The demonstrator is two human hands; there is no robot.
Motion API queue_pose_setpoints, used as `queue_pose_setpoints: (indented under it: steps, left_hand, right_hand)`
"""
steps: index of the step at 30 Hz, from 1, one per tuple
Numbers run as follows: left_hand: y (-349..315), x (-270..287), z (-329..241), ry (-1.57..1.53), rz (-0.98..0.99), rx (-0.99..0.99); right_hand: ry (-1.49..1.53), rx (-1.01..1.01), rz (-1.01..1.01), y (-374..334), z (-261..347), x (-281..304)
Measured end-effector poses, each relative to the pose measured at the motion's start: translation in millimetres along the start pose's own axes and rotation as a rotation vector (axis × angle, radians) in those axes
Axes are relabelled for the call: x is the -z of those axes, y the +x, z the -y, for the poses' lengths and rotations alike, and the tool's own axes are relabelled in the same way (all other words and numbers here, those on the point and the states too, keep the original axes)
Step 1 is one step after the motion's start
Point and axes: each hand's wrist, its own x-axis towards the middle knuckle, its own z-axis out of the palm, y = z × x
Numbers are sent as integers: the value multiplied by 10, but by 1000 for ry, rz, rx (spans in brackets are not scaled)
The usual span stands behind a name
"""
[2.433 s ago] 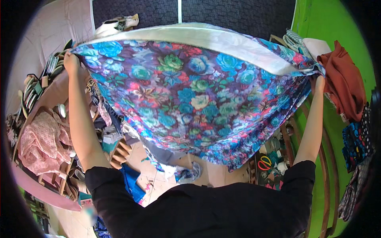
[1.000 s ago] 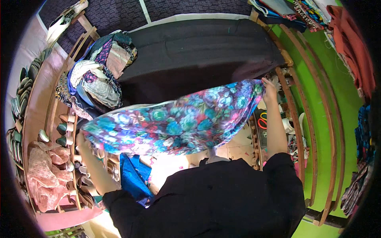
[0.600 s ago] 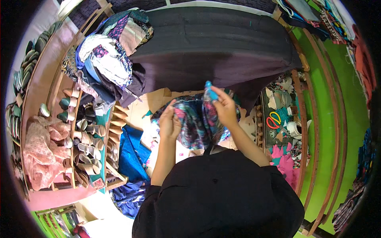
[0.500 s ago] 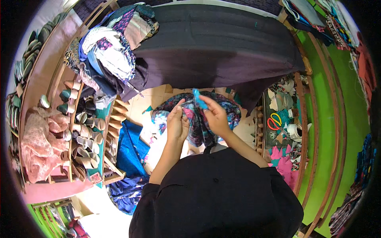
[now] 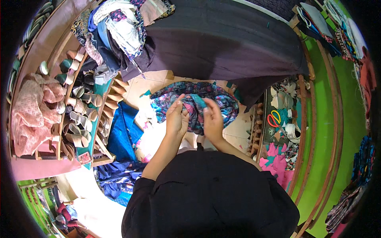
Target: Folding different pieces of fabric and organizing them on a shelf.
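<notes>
A dark floral cloth with blue and pink patches [image 5: 222, 97] hangs bunched in front of me, its folds spreading down toward the floor. My left hand [image 5: 177, 121] pinches its upper left edge between thumb and forefinger. On the other side my right hand [image 5: 213, 122] is closed on the cloth's right edge, with the fingers curled inward. A narrow turquoise strip [image 5: 197, 100] spans the gap between both hands along the top of the cloth. Exactly where the right fingertips meet the strip is partly hidden.
Wooden racks of shoes [image 5: 81, 119] stand at left, with a pink lacy cloth [image 5: 31, 115] over them. Blue fabric [image 5: 123, 129] lies beside the racks. Scissors with red and yellow handles [image 5: 274, 118] rest on the right shelf, near pink scraps [image 5: 276, 160]. Black cloth [image 5: 222, 43] drapes ahead.
My right hand has come down, bringing the turquoise strip from upright to lying across between the hands. The whole view has tilted slightly.
</notes>
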Motion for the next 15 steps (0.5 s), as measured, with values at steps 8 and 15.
queue_pose_setpoints:
  steps: [8, 15]
  left_hand:
    - [-1497, 2315, -750, 12, -64, 23]
    - [-2540, 3625, -1282, 38, -39, -55]
  right_hand:
    - [-17, -46, -136, -1843, -535, -1168]
    - [-358, 111, 369, -3624, -1056, -2815]
